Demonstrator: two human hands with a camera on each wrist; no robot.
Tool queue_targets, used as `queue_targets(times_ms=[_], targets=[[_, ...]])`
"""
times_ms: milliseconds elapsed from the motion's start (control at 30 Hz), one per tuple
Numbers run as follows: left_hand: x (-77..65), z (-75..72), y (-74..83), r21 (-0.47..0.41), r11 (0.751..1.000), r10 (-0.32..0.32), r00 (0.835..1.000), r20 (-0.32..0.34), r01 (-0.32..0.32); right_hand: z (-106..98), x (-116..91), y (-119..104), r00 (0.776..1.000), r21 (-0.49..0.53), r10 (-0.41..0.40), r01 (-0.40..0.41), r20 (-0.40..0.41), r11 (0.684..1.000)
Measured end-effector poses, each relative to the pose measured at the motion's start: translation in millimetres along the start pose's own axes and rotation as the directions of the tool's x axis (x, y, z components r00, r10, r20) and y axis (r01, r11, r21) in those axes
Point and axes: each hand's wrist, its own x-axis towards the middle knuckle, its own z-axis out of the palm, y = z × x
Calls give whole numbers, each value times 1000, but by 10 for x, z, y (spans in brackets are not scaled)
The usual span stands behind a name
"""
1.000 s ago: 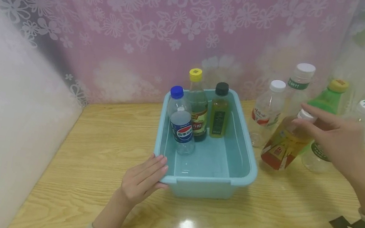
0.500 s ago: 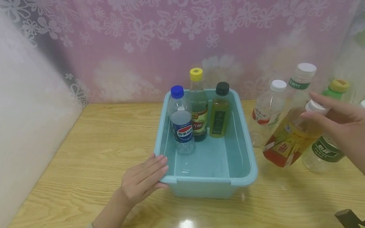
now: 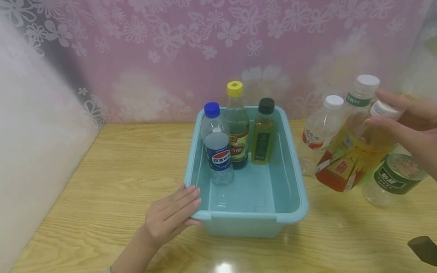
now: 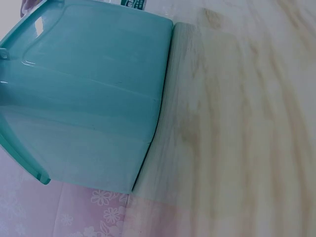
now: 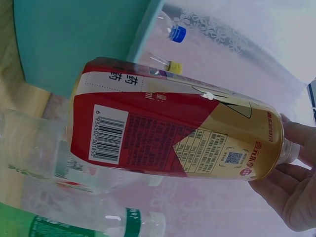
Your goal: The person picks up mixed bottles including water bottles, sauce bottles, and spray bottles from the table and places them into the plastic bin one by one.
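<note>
My right hand (image 3: 436, 139) pinches the white cap and neck of a tea bottle (image 3: 350, 155) with a red and gold label. The bottle leans, its base down to the left, over the right side of the table. In the right wrist view, the barcode side of this tea bottle (image 5: 173, 123) shows. My left hand (image 3: 173, 216) rests with straight fingers on the near left corner of a light blue plastic tub (image 3: 241, 227), thumb beside the rim. Inside the tub stand a blue-capped Pepsi bottle (image 3: 217, 155), a yellow-capped vinegar bottle (image 3: 237, 132) and a black-capped oil bottle (image 3: 263, 133).
Right of the tub stand a white-capped clear bottle (image 3: 320, 127), a taller green-banded bottle (image 3: 359, 98) and a green-labelled clear bottle (image 3: 392, 179). A green bottle (image 5: 49, 227) shows in the right wrist view. A flowered pink curtain (image 3: 199, 36) hangs behind the wooden table (image 3: 120, 178).
My right hand has lifted the tea bottle up and slightly right, off the table, and its base has risen. The left hand and the tub have stayed put.
</note>
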Motion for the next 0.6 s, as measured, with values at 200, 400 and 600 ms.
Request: queue_targets(times_ms=[200, 400, 600], targets=[[-12, 3, 2, 1, 1000, -10, 1000, 3, 10, -45, 80, -56, 998, 1, 62, -62, 11, 998], [-23, 7, 3, 6, 1000, -10, 1000, 5, 10, -68, 148, -53, 1000, -21, 21, -21, -1, 1000], [-11, 9, 3, 1, 1000, -2, 1000, -7, 2, -79, 207, -104, 992, -1, 123, -123, -21, 992]])
